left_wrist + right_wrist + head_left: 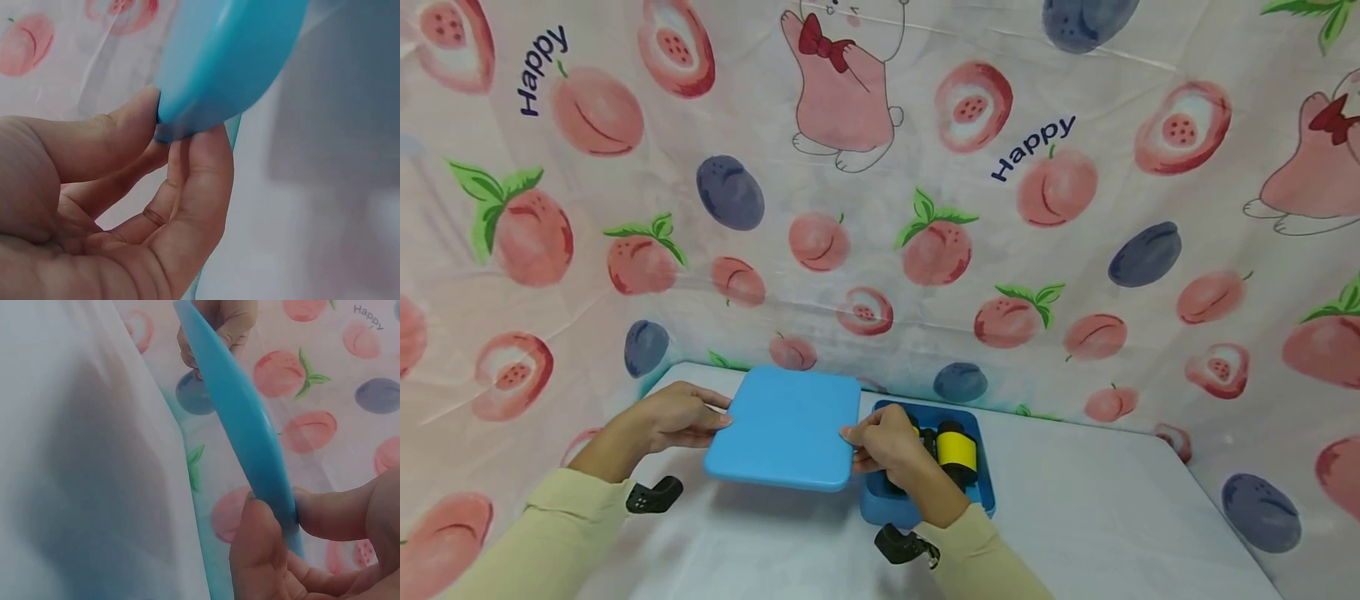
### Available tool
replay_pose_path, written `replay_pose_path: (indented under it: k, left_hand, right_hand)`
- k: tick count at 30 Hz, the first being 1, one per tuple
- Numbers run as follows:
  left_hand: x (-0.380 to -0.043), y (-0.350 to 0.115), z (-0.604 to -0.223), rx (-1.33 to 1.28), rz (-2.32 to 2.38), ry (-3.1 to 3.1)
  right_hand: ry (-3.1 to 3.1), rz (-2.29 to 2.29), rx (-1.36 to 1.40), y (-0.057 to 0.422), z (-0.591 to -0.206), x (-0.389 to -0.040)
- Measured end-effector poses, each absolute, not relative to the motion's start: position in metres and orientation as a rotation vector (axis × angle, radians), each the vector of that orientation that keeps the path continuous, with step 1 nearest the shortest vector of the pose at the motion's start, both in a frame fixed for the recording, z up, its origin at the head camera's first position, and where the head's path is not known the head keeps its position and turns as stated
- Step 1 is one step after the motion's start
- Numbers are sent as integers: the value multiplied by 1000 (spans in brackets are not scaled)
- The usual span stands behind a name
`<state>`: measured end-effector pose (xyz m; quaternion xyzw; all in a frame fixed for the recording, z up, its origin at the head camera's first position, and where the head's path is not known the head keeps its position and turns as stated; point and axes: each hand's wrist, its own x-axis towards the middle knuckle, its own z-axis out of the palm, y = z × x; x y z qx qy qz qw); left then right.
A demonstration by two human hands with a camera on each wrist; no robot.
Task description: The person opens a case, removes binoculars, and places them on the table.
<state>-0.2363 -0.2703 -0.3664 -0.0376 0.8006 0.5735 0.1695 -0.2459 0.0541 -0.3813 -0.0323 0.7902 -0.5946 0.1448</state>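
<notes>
A flat blue lid (786, 427) with rounded corners hangs above the white table, held between both hands. At its left edge, the left hand (681, 417) pinches it between thumb and fingers; the left wrist view shows the thumb on one face of the lid (231, 62) and fingers beneath. My right hand (891, 446) pinches the opposite edge, and the right wrist view shows the lid (250, 425) edge-on. Behind the right hand stands an open blue box (988, 483). Inside it lie black and yellow binoculars (957, 450), partly hidden by the hand.
The white table (1097, 500) extends to both sides of the box. A fruit-printed cloth (880, 208) rises behind it and along the sides. Black wrist cameras (655, 495) are worn at both cuffs. The lid casts a shadow on the tabletop.
</notes>
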Motion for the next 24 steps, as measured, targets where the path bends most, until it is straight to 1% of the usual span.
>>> replay_pose_path:
  k: [9, 18, 24]
  left_hand:
    - [-239, -285, -373, -108, 1585, 2288]
    - [-241, -297, -380, -149, 1562, 2282]
    - [-242, -302, -386, -176, 1563, 2278]
  right_hand:
    - [2306, -1675, -74, 38, -384, -246]
    - [2329, -1640, -116, 26, -390, -246]
    - [2331, -1621, -85, 19, -395, -246]
